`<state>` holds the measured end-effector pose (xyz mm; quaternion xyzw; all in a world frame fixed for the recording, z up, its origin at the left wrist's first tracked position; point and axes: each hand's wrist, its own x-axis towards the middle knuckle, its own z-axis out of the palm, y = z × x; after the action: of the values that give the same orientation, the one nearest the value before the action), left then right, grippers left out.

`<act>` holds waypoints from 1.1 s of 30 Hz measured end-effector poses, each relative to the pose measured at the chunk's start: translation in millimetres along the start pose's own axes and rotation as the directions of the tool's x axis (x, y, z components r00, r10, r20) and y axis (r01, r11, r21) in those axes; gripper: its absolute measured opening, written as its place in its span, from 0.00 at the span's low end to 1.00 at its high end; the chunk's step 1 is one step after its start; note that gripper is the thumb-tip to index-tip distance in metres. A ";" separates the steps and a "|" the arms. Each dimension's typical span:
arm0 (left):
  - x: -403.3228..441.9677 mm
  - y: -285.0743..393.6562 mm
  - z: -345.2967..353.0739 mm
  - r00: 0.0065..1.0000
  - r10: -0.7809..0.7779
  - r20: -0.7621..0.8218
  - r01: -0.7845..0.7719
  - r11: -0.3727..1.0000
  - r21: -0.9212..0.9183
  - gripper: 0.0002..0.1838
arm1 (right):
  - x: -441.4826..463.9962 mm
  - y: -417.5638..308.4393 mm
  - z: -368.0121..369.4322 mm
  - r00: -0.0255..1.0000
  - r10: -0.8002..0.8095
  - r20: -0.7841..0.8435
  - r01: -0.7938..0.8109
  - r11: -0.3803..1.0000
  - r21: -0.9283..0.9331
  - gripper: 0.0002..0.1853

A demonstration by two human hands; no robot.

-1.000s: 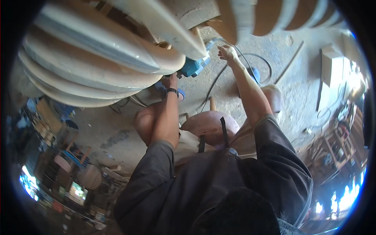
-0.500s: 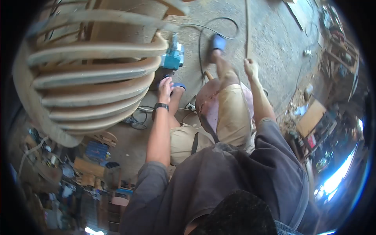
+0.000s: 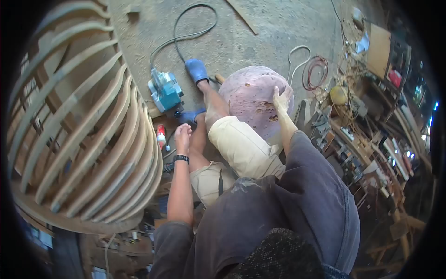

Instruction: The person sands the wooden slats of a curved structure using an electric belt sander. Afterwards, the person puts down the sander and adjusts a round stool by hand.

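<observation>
My left hand (image 3: pixel 182 136), with a dark watch on the wrist, hangs above my lower leg with its fingers loosely bent and nothing visible in them. Just beyond it a teal power tool (image 3: pixel 166 93), apparently a hand planer, rests on the floor beside my blue shoes (image 3: pixel 197 70). My right hand (image 3: pixel 281 99) lies against the right side of a round, pinkish, pitted block (image 3: pixel 248 100), thumb and fingers apart. The block's underside is hidden.
A large curved wooden slatted frame (image 3: pixel 104 158) fills the left side. A black cable (image 3: pixel 179 41) loops over the dusty floor. A red-and-white bottle (image 3: pixel 161 136) stands near my left hand. A wooden strip (image 3: pixel 242 17) lies ahead; wood and tools (image 3: pixel 353 153) clutter the right.
My view has turned rightward, so the slatted frame appears farther left. My right hand has moved from the wooden strip's near end to the round block. My left hand is farther from the power tool.
</observation>
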<state>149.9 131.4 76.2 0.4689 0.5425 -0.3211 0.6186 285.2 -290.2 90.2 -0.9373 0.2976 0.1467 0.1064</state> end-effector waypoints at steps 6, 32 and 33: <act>18.6 100.7 65.0 0.976 0.178 0.125 -0.210 0.925 0.316 0.16 | -26.2 100.7 -3.1 0.885 0.459 -0.081 -0.448 0.885 0.124 0.37; 95.9 69.9 243.8 0.920 0.185 0.345 -0.367 0.712 0.599 0.29 | 60.6 155.0 -19.0 0.808 0.513 0.289 -0.540 0.450 0.711 0.34; 92.7 85.8 248.2 0.924 0.194 0.329 -0.362 0.719 0.593 0.29 | 78.3 142.1 -25.2 0.816 0.496 0.298 -0.537 0.458 0.708 0.34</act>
<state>338.5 -58.4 -1.1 0.6857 0.2418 -0.4449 0.5228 267.9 -452.4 71.3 -0.6613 0.5973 0.0542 0.4506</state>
